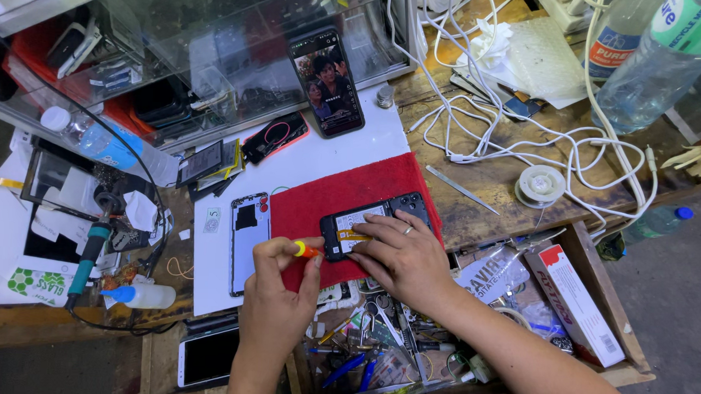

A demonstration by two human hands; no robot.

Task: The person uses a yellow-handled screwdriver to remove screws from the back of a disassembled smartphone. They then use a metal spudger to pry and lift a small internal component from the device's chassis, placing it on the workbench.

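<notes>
An opened phone (365, 220) lies back-up on a red cloth (319, 203), its battery and insides showing. My right hand (401, 256) rests on it, fingers pressing its lower edge. My left hand (277, 288) grips a small orange-and-yellow screwdriver (309, 250), whose tip meets the phone's left end. A detached phone back cover (248, 240) lies to the left on a white mat (213, 270).
A lit phone (327, 82) leans against a glass case (215, 41). White cables (511, 125), a solder spool (541, 184), water bottles (648, 68), a soldering iron (92, 249), a glue bottle (145, 296), another phone (208, 356) and an open drawer of tools (391, 348) surround the mat.
</notes>
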